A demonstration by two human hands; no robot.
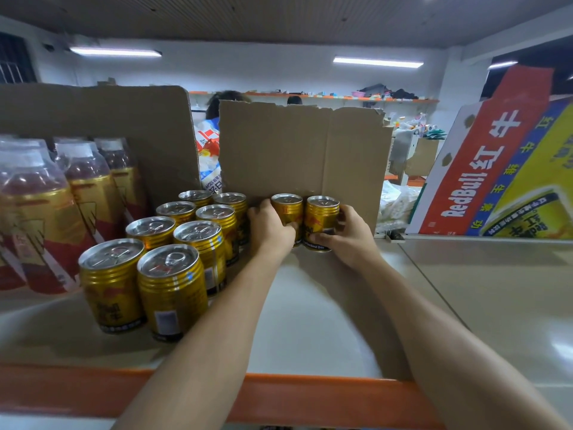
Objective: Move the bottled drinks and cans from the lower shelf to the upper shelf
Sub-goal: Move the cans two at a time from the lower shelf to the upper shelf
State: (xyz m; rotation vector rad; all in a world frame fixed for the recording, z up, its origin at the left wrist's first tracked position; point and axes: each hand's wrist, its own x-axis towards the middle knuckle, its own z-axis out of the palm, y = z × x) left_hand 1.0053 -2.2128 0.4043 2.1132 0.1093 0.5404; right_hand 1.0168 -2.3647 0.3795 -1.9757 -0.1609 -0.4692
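- Far left: shrink-wrapped bottles (pixel 40 212), red drink with gold-and-red labels and white caps, upright on the shelf (pixel 310 321).
- Behind them: brown cardboard sheet (pixel 124 125), on edge, rounded upper corner.
- Left of centre: block of eight gold cans (pixel 173 243), two columns by four rows, all upright, pull-tabs up, packed close together.
- Left hand (pixel 269 228): just right of the block's back rows. Fingers curled round the left side of the left can (pixel 287 212), thumb at its front. Firm grip.
- Left can: upright, base on the shelf, close to the cardboard panel (pixel 297 150) behind it.
- Right can (pixel 322 218): upright, just beside the left can; whether they touch, cannot tell.
- Right hand (pixel 350 234): thumb across the front of the right can, fingers wrapped round its right side.
- Foreground: both forearms cross the orange rail (pixel 310 395) at the shelf's front edge.
- Far right: Red Bull carton (pixel 496 169), red, yellow and blue, leaning, well apart from the cans.
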